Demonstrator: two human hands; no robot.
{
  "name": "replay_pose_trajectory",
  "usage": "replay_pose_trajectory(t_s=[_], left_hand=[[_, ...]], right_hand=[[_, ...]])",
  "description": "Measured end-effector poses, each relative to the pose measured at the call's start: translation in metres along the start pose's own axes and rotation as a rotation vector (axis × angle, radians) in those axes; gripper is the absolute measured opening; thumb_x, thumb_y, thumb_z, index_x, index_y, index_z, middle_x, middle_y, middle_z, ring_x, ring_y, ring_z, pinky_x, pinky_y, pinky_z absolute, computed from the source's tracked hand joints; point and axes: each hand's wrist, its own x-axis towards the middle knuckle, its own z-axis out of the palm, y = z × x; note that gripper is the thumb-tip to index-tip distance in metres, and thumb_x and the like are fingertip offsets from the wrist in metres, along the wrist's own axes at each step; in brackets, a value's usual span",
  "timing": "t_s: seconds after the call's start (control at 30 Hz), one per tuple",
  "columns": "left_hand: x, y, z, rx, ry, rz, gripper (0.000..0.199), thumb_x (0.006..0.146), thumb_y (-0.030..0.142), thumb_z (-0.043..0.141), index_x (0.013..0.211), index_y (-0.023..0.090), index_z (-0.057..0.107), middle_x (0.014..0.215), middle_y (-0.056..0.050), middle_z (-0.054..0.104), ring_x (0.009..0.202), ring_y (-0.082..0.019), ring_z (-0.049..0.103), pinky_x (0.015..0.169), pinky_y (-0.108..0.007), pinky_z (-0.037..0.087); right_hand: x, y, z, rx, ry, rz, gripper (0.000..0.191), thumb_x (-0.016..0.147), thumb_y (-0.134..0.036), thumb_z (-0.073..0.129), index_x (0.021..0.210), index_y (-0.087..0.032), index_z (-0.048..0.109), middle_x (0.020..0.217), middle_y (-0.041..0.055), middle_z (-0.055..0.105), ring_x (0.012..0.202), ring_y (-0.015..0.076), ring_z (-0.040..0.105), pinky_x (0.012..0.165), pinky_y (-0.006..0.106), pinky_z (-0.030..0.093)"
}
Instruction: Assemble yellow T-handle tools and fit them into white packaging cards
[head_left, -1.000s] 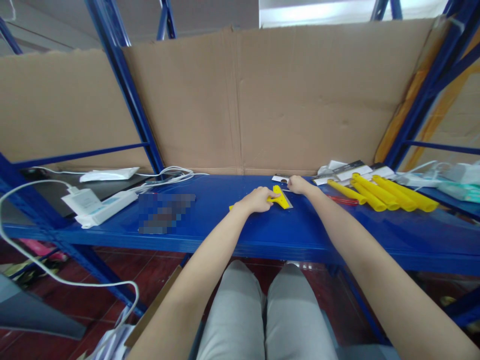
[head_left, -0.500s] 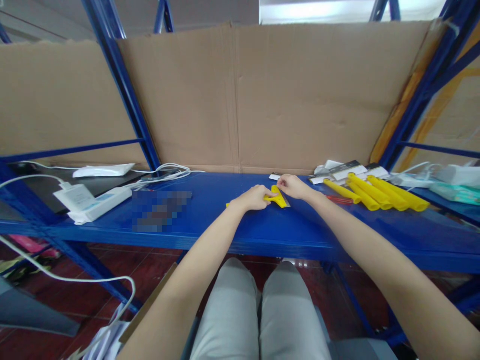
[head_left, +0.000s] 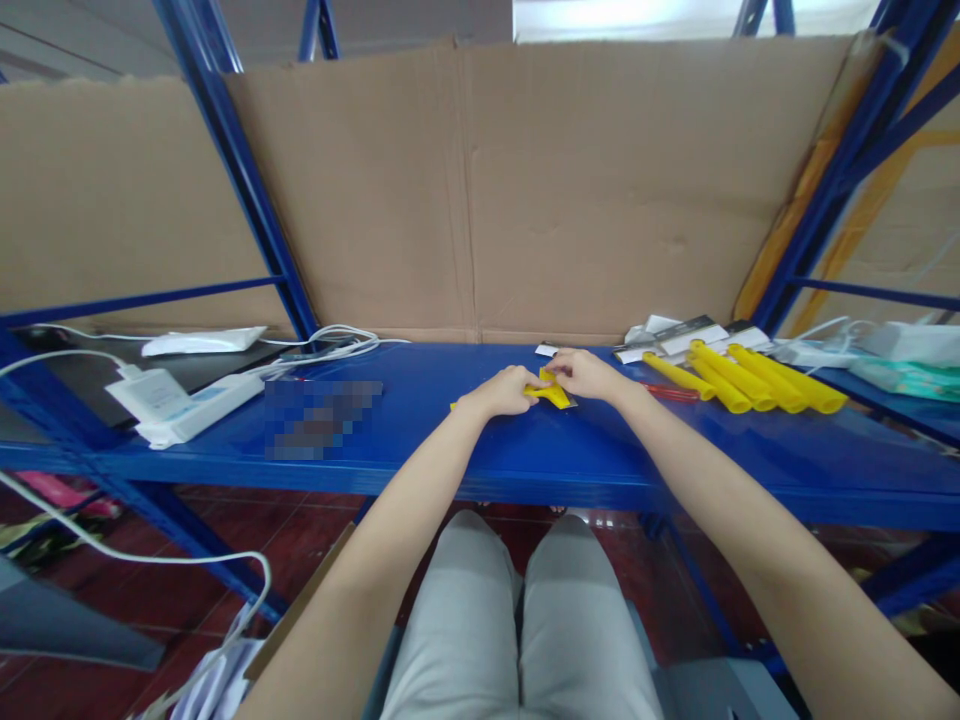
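Note:
A yellow scraper (head_left: 556,396) with a flared head and a thin blade edge lies low over the blue shelf (head_left: 420,440). Its handle is in my left hand (head_left: 511,391), which is closed round it and hides most of it. The fingers of my right hand (head_left: 574,372) are pinched together at the far edge of the scraper's head; whether they hold anything more is too small to tell. Just behind my right hand lies a small white and black piece (head_left: 546,350).
Several yellow tubes (head_left: 739,380) lie at the right beside black and white packets (head_left: 686,338) and a red tool (head_left: 670,392). At the left are a white power strip (head_left: 199,410) and coiled cables (head_left: 345,345). Cardboard (head_left: 585,190) stands behind.
The view has shifted slightly. My right hand has come a little lower and closer over the scraper's head, while my left hand keeps its hold on the handle.

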Motion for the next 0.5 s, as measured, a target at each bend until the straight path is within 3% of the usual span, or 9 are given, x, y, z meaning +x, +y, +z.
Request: replay_pose_trajectory(t_s=[0.23, 0.5], left_hand=[[-0.0002, 0.0026, -0.0004, 0.054, -0.012, 0.011, 0.038, 0.074, 0.013, 0.057, 0.109, 0.018, 0.071, 0.096, -0.006, 0.074, 0.076, -0.018, 0.065, 0.072, -0.027, 0.046], [0.0006, 0.0010, 0.0007, 0.027, -0.006, 0.013, 0.039, 0.074, 0.013, 0.058, 0.110, 0.018, 0.071, 0.098, -0.007, 0.074, 0.079, -0.019, 0.066, 0.075, -0.028, 0.046]], right_hand=[[-0.0028, -0.0025, -0.0073, -0.058, -0.024, 0.013, 0.040, 0.078, -0.008, 0.044, 0.102, -0.017, 0.074, 0.089, 0.0073, 0.068, 0.076, 0.0152, 0.060, 0.073, 0.025, 0.044], [-0.0022, -0.0039, -0.0103, -0.105, -0.037, -0.021, 0.036, 0.080, -0.009, 0.044, 0.091, -0.017, 0.076, 0.087, 0.0067, 0.070, 0.077, 0.0151, 0.062, 0.072, 0.024, 0.044]])
